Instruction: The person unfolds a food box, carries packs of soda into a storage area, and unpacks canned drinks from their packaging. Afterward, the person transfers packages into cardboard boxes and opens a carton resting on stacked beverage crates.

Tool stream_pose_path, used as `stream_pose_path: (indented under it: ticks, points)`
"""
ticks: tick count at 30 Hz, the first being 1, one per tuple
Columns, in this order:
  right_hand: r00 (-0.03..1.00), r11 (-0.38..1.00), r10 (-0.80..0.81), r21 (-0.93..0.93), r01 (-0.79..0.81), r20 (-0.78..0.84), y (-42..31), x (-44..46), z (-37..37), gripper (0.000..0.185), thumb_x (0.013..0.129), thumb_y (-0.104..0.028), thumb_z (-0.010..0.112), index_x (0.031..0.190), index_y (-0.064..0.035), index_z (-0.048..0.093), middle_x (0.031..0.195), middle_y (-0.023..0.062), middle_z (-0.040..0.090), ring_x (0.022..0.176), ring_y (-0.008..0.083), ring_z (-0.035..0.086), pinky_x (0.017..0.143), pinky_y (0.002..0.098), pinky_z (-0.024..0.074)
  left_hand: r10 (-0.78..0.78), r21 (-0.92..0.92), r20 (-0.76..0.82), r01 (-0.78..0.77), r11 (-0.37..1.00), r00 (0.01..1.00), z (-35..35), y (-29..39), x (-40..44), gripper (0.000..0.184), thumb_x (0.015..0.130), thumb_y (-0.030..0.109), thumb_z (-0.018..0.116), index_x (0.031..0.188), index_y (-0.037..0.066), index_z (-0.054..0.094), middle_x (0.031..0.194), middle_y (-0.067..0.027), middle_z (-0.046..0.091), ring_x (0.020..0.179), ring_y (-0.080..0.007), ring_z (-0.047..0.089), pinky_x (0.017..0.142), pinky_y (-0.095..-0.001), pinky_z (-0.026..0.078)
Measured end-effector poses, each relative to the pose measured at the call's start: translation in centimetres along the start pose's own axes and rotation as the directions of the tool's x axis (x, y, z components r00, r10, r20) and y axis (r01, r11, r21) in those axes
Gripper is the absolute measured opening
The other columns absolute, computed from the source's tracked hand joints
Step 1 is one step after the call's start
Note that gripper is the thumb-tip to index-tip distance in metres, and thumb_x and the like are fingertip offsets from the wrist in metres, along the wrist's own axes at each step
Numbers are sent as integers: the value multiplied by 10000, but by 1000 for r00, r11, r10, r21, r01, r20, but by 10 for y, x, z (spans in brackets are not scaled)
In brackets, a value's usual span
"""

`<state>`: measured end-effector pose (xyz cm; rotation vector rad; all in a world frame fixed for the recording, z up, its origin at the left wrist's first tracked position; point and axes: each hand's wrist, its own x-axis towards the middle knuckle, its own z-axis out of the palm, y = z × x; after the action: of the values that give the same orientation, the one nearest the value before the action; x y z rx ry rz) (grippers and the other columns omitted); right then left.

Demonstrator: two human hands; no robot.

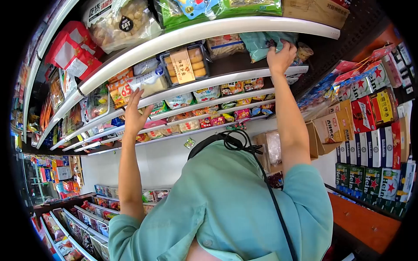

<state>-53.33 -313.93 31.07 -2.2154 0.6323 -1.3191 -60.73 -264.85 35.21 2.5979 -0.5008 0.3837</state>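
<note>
On the upper right of the shelf, my right hand (282, 56) reaches onto a teal bag (260, 45), with its fingers bent over the bag's right side. Whether the fingers grip it is hard to tell. My left hand (136, 114) is spread at the shelf's front edge, fingertips by a white and blue packet (149, 82) and an orange packet marked 65 (121, 92). Between the hands sit a clear tray of round pastries (184, 65) and a clear bag of pale snacks (225, 45). A small tub (304, 51) stands right of my right hand.
Large snack bags (124, 27) and a cardboard box (315, 15) fill the shelf above. Lower shelves hold small colourful packets (207, 94). Stacked beer cartons (372, 178) and open cardboard boxes (333, 127) stand at right. More stocked racks (78, 219) are at lower left.
</note>
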Motion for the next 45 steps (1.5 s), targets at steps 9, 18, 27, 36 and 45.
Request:
stream_pose_path:
  ticks: [9, 18, 27, 36, 45]
  points:
    - [869, 819, -464, 457, 348, 170, -53, -68, 1, 103, 721, -55, 602, 824, -49, 608, 780, 112, 570, 751, 328, 571, 677, 432, 446, 77, -65, -8, -78, 995, 997, 25, 21, 1, 514, 766, 166, 717, 1231, 49, 534, 1299, -190, 514, 1296, -364, 386, 1048, -429, 340]
    - [281, 557, -827, 777, 293, 486, -80, -164, -22, 84, 720, -47, 606, 803, -56, 606, 748, 103, 584, 663, 294, 592, 591, 391, 467, -289, -108, 74, 296, 949, 954, 96, -14, -162, 286, 778, 180, 667, 1033, 52, 651, 1000, -156, 661, 949, -331, 616, 863, -398, 481]
    - [-284, 839, -455, 513, 180, 844, -42, -246, -13, 221, 784, -174, 619, 959, -47, 668, 831, 129, 669, 743, 278, 648, 693, 357, 509, -803, -124, 530, 962, 243, 271, 161, -45, -434, 389, 774, 323, 686, 993, 3, 668, 877, -129, 692, 752, -219, 664, 691, -334, 533]
    - [-220, 998, 10, 2, 56, 976, 109, -330, 8, 151, 781, -166, 606, 826, -35, 667, 745, 82, 666, 651, 173, 600, 626, 336, 490, -751, -265, 650, 891, -368, -117, 162, -28, -499, 371, 825, 346, 653, 976, 7, 674, 854, -87, 666, 648, -175, 610, 517, -312, 477]
    - [-247, 969, 242, -223, 102, 938, 116, -330, -65, 293, 796, -328, 607, 961, -107, 706, 849, 92, 696, 810, 207, 648, 740, 348, 503, -719, -300, 692, 932, -205, 65, 160, -89, -437, 352, 859, 302, 633, 1095, 41, 621, 906, -78, 655, 716, -194, 628, 592, -325, 488]
